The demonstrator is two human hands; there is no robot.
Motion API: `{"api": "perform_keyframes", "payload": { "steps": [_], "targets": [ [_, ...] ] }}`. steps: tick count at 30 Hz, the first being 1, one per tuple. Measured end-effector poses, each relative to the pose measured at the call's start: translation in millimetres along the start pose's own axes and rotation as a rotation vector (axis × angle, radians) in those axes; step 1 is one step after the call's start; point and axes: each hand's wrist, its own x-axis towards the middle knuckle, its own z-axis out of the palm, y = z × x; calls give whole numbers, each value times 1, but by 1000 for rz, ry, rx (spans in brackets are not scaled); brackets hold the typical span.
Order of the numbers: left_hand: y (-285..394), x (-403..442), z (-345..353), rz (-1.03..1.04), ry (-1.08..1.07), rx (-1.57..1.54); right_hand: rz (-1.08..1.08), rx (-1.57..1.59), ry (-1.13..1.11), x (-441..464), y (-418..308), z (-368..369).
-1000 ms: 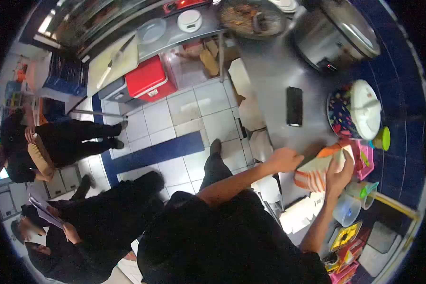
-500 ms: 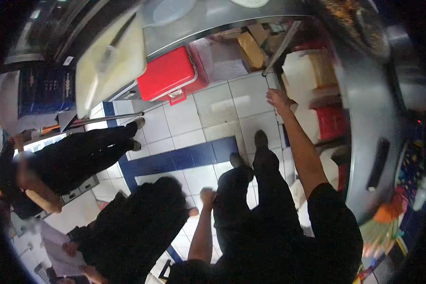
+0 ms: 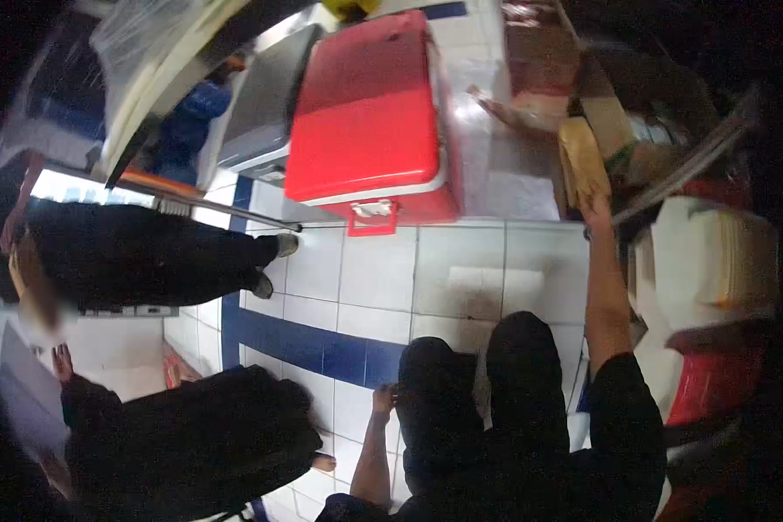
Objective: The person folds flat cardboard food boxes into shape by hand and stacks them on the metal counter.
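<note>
On the lower shelf under the counter lies a tan, paper-like package (image 3: 577, 150). My right hand (image 3: 593, 205) reaches to its near end, fingers stretched out on it; blur hides whether they grip. Close beside my left knee hangs my left hand (image 3: 384, 398), its fingers curled in with nothing visible in them. Left of the package are a clear plastic-looking bin (image 3: 517, 187) and a red cooler (image 3: 365, 130) with a white rim and red front handle. My bent knees (image 3: 526, 370) are over the floor tiles.
A metal table leg (image 3: 683, 170) slants beside my right hand. Stacked pale containers (image 3: 705, 261) and a red container (image 3: 718, 383) sit at right. Two people in dark clothes are at left, one person's legs (image 3: 147, 257) near the cooler. A grey cooler (image 3: 274, 100) stands behind.
My view has lowered toward the shelf and my knees have bent. My right hand has moved from open air to the tan package. My left hand stays beside my knee.
</note>
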Motion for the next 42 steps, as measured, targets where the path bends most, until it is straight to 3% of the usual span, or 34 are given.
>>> {"api": "perform_keyframes", "payload": {
  "steps": [2,3,4,5,6,8,9,10,12,15,16,18,19,22,24,25,28,31,33,35,37,39,40,42],
  "targets": [
    [21,37,8,-9,11,-47,-898,-1166,-253,-35,6,-6],
    [42,42,18,115,-13,-98,-675,-1094,-179,-36,6,-8],
    [67,47,31,238,-36,-142,-360,-635,-163,-31,10,-15],
    [92,56,42,324,-10,54,-122,-127,-35,-27,13,-21],
    [116,68,55,400,20,254,22,-293,-104,-63,-4,-2],
    [210,32,111,604,80,500,-224,-521,-200,-60,18,-48],
    [257,8,134,624,-19,708,-325,-839,-294,-96,-1,-43],
    [290,-14,149,940,-72,848,-464,-1138,-367,-133,-20,-37],
    [384,-91,186,1102,-228,999,-293,-1326,-510,-219,-63,-7],
    [455,-180,194,1279,-374,1405,150,-843,-790,-324,-118,58],
    [470,-207,187,1248,-399,1394,89,-1053,-817,-384,-142,118],
    [491,-260,163,1187,-439,1364,24,-1275,-1075,-470,-181,228],
    [494,-284,146,1157,-366,1263,33,-1273,-1299,-500,-196,273],
    [535,-330,89,1092,-117,1016,-302,-1231,-1413,-584,-217,403],
    [569,-351,51,986,81,886,-361,-1282,-1279,-645,-226,481],
    [579,-335,29,1055,232,776,-415,-1278,-1183,-680,-242,525],
    [636,-302,-33,1000,757,248,-989,-1068,-1062,-729,-264,596],
    [699,-208,-121,1168,911,-39,-864,-1221,-871,-717,-255,578],
    [755,-162,-167,1239,1043,-2,-767,-1318,-824,-700,-236,544],
    [799,-124,-198,1188,1050,-130,-461,-1357,-652,-686,-207,486],
    [820,-81,-231,1200,1141,-132,-384,-1623,-659,-698,-200,439],
    [827,-43,-256,1152,1129,-136,-302,-1711,-580,-712,-187,379],
    [842,-40,-261,1115,1142,-132,-305,-1754,-648,-710,-180,335],
    [849,-31,-272,1079,1178,-42,-135,-1773,-593,-728,-181,294]
  ]
}}
